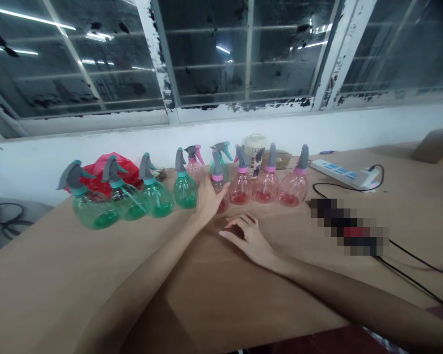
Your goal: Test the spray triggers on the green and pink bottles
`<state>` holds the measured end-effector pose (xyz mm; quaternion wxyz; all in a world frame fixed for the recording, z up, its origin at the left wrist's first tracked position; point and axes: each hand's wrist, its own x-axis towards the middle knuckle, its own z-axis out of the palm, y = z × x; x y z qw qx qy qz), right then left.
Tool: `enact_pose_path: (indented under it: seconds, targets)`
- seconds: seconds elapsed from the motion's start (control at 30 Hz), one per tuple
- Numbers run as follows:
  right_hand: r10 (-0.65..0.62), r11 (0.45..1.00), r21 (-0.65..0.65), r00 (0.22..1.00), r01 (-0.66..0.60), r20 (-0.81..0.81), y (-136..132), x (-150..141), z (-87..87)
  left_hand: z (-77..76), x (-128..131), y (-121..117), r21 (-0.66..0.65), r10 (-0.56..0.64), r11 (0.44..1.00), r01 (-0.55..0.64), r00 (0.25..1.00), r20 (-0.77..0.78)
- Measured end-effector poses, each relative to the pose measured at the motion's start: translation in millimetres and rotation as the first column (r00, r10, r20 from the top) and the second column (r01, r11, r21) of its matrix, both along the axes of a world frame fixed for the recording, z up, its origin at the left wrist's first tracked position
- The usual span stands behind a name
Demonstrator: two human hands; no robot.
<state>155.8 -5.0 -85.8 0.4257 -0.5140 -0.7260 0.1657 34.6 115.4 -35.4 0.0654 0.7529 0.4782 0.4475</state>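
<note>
My left hand (207, 200) is at a pink spray bottle (217, 173) with a grey head, in the middle of a row. Its thumb spreads across the bottle's front and its fingers stretch up on the left side; I cannot tell whether they press on it. Just in front, my right hand (249, 237) hovers low over the table, fingers loosely curved, apart and holding nothing. Several green spray bottles (158, 199) stand to the left, several pink spray bottles (265, 189) to the right. Behind them are a pink-headed bottle (195, 167) and a teal-headed one (221, 150).
A red plastic bag (123, 167) lies behind the green bottles. At the back stand a lidded paper cup (254, 152) and a small brown box (278, 160). To the right are a power strip (343, 174), a pen (327, 152), a blurred-out item with cables and a cardboard box (437, 142).
</note>
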Motion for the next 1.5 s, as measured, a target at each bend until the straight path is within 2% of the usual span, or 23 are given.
enact_pose_path:
  seconds: [0.37,0.63,1.1,1.5]
  targets:
    - [-0.005,1.000,-0.012,1.000,0.005,0.008,2,3,-1.7,3.8,1,2,-0.048,-0.004,0.999,0.006,0.999,0.042]
    - [0.000,1.000,-0.019,1.000,-0.001,-0.027,0,-1,2.6,4.4,-2,0,-0.031,-0.015,0.999,0.016,0.998,0.061]
    - [-0.001,0.999,-0.050,0.999,-0.001,-0.037,2,-3,3.4,23.8,-7,0,-0.125,0.027,0.992,-0.005,0.984,0.174]
    - [-0.001,0.999,-0.045,0.999,-0.001,-0.037,3,-2,0.0,32.2,-9,-7,-0.140,-0.037,0.988,0.063,0.983,0.182]
